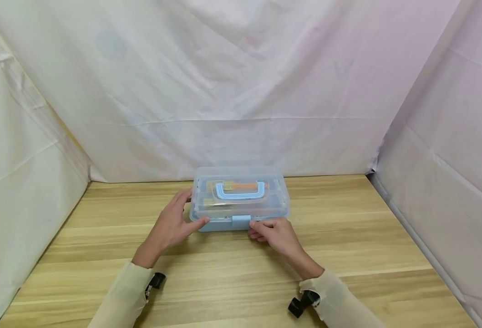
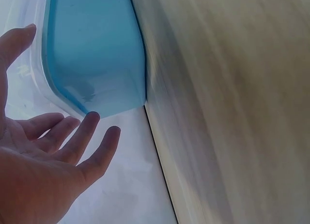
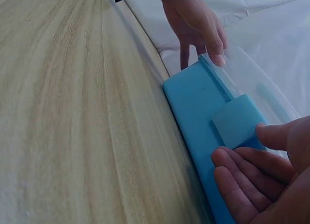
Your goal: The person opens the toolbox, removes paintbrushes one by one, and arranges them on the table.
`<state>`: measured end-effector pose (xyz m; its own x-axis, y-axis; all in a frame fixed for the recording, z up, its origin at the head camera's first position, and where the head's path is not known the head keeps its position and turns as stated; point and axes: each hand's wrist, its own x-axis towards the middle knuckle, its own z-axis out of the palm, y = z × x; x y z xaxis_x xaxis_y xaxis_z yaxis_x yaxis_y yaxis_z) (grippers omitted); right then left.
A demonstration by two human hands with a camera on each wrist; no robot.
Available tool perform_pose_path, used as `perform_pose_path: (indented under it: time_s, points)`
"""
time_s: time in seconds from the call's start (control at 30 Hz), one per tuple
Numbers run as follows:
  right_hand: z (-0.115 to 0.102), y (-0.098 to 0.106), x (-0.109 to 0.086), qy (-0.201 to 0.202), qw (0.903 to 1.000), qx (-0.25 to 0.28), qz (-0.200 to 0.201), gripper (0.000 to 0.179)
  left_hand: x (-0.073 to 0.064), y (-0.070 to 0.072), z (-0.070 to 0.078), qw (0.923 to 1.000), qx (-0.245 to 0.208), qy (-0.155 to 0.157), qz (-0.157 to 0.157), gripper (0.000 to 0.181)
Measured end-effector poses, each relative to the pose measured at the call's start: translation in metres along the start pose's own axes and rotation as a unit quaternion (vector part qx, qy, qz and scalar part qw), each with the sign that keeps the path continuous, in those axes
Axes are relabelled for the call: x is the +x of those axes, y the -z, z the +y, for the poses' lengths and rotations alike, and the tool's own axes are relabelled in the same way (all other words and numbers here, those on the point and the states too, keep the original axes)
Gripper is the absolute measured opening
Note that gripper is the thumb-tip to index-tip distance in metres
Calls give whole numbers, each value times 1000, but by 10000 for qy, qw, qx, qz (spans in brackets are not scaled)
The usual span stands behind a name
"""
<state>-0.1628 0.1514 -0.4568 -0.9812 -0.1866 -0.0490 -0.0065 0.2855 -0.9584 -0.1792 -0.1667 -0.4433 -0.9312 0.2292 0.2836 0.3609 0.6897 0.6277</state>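
Note:
A light-blue plastic storage box (image 1: 220,226) with a clear lid (image 1: 241,171) and a blue carry handle (image 1: 241,196) rests on the wooden table. Yellow and orange things show dimly through the lid. My left hand (image 1: 171,228) spreads around the box's left end, its thumb at the front left corner; in the left wrist view its fingers (image 2: 104,154) are apart and loosely bent. At the front, my right hand (image 1: 279,234) pinches the right edge of the blue latch (image 3: 237,118) between thumb and forefinger. Its other fingers lie bent beside the box front.
The wooden table (image 1: 224,282) reaches back to a white cloth backdrop (image 1: 241,91). More white cloth hangs at the left (image 1: 15,159) and right (image 1: 449,159). A black wrist camera (image 1: 302,304) sits by the right sleeve, another (image 1: 155,281) by the left.

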Motion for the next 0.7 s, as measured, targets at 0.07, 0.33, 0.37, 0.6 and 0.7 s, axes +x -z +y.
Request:
perform_pose_path:
  time_s: [0.07,0.33,0.37,0.6,0.7]
  points:
    - [0,0,0,16,10000,-2,11,33,0,0,0,10000,29,-6,13,92]
    - [2,-2,0,9,9999,129,77,32,0,0,1,10000,-9,-34,47,91]
    - [3,-2,0,4,9999,148,89,31,0,0,1,10000,-15,-30,48,91]
    - [0,-3,-2,-23,9994,306,136,29,-1,0,2,10000,23,-20,48,90]
    - [-1,-3,-2,-17,9994,318,126,29,-1,-1,2,10000,39,-10,53,89]
